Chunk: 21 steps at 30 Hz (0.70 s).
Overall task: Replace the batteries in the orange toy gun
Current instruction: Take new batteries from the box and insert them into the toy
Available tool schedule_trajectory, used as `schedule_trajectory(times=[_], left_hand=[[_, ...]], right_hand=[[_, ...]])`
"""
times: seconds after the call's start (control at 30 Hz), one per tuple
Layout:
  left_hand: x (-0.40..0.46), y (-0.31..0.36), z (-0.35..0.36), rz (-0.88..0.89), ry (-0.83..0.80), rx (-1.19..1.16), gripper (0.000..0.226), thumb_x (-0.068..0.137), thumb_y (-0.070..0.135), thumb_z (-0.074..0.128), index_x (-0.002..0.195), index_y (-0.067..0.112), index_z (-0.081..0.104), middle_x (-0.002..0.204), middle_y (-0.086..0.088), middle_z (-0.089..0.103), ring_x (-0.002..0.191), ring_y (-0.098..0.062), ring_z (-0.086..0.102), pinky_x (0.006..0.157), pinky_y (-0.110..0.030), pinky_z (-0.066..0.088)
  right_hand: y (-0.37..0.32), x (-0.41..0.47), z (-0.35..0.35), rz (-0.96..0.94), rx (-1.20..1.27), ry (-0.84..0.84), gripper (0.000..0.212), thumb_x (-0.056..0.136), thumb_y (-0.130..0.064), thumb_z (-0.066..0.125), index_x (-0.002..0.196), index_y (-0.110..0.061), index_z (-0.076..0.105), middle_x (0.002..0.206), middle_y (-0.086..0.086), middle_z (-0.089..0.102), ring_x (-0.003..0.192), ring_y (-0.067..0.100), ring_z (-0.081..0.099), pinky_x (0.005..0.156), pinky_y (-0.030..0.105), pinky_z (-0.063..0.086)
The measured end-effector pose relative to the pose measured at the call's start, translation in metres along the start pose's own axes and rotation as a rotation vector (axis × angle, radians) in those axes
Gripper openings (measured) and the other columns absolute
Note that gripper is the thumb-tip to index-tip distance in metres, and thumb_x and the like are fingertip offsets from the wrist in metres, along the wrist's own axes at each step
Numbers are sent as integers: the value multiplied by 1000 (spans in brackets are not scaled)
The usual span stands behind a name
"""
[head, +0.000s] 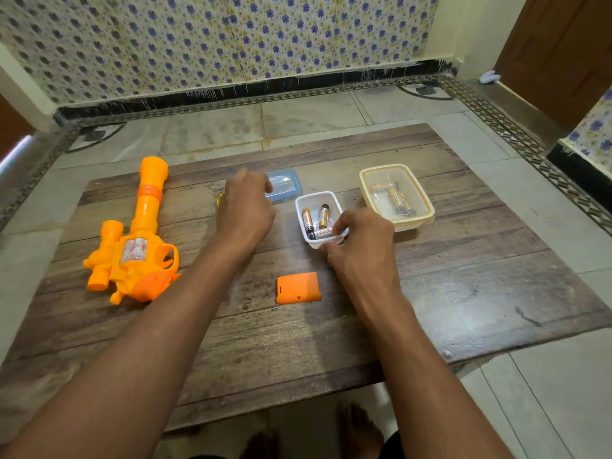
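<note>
Left hand: the left hand [245,207] is held knuckles-up beside the blue plastic lid [284,185], fingers curled under; what they grip cannot be told.
Right hand: the right hand [361,241] pinches a battery [323,232] in the small white plastic tub [318,217].
Surface: a dark wood-grain tabletop [463,293] stands over a tiled floor [314,120], backed by a blue-flowered wall.
Toy: the orange plastic toy gun [135,240] lies at the left, its orange battery cover [298,288] apart.
Count: three batteries in the tub; one lidded clear container [395,195].
</note>
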<state>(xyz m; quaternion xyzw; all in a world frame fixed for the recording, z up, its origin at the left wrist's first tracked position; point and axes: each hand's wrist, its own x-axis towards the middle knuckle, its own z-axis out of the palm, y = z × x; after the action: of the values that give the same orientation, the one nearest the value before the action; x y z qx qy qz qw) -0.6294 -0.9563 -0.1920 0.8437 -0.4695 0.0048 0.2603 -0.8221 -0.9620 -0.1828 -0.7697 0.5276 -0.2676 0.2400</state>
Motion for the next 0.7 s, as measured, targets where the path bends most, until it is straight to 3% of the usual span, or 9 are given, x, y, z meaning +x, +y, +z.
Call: schedule_trajectory(times=[0.07, 0.23, 0.33, 0.5, 0.57, 0.7], left_hand=[[-2, -9, 2, 28, -30, 39, 22, 87, 0, 67, 106, 9, 72, 117, -15, 61, 113, -36, 57, 91, -44, 52], [-2, -12, 1, 113, -36, 113, 5, 91, 6, 65, 93, 4, 69, 105, -15, 60, 102, -36, 58, 80, -47, 53], [1, -13, 2, 169, -35, 164, 5, 93, 7, 67, 96, 4, 65, 106, -14, 55, 103, -35, 55, 78, -44, 50], [-1, -12, 3, 263, -41, 337, 12, 97, 6, 57, 109, 8, 58, 119, -15, 48, 108, -35, 49, 83, -44, 40], [-3, -6, -3, 229, -13, 183, 10, 95, 2, 57, 103, 9, 57, 113, -13, 49, 101, -34, 51, 80, -42, 42], [-11, 21, -38, -206, -54, -528, 14, 102, 14, 57, 88, 17, 56, 99, -2, 62, 90, -22, 58, 70, -38, 48]], right_hand=[[1, 1, 0, -4, 2, 0, 15, 75, -6, 83, 85, -11, 74, 94, 5, 65, 79, 16, 58, 69, 19, 37], [1, 1, 2, -18, -9, -2, 14, 76, -8, 83, 86, -12, 74, 93, 4, 64, 78, 14, 54, 69, 21, 38], [1, 2, 2, -20, -5, -9, 15, 76, -9, 84, 87, -13, 74, 92, 2, 61, 78, 14, 54, 64, 19, 36], [3, 2, 4, -51, 21, -1, 19, 71, -7, 86, 87, -11, 75, 97, 7, 67, 87, 22, 64, 72, 26, 45], [3, 2, 3, -74, 51, -22, 24, 67, -8, 88, 87, -10, 75, 104, 9, 68, 95, 23, 64, 79, 24, 45], [3, 1, 1, -119, 130, 31, 31, 64, -7, 87, 94, -10, 77, 116, 10, 66, 107, 23, 63, 82, 3, 31]])
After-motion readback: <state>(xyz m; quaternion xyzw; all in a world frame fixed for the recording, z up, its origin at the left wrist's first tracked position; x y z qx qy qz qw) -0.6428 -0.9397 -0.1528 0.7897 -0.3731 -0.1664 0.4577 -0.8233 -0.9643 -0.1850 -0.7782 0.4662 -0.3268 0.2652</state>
